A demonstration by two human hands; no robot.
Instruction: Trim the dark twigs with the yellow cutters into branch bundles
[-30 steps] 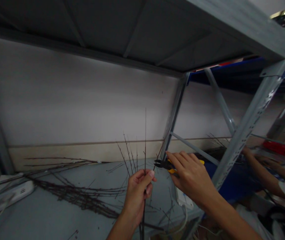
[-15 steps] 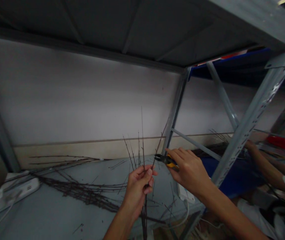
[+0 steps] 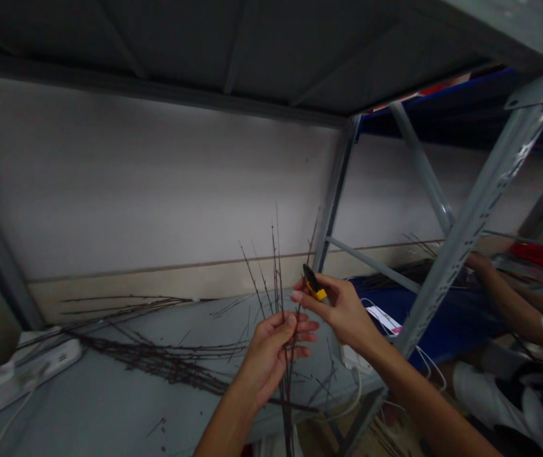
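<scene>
My left hand point(image 3: 276, 346) is closed round a small bunch of thin dark twigs point(image 3: 287, 406), its thumb across them and the other fingers partly loosened. The twigs stand roughly upright, their tips spreading above the hand. In my right hand point(image 3: 340, 304) is a pair of cutting pliers point(image 3: 316, 287) with black jaws and yellow handles, the jaws pointing up. The right thumb and fingertips also reach one twig that leans to the right; whether they pinch it is hard to make out. On the grey shelf to the left lies a pile of similar twigs point(image 3: 171, 365).
A white power strip point(image 3: 28, 374) lies at the left, another white socket block point(image 3: 356, 358) at the right. A metal upright point(image 3: 490, 203) and an upper shelf point(image 3: 181, 38) frame the space. Another person's arm point(image 3: 504, 289) reaches in at far right. Cut bits litter the shelf.
My right hand has turned the pliers from pointing left to pointing up and moved nearer the twigs. The fingers of my left hand have loosened and spread somewhat.
</scene>
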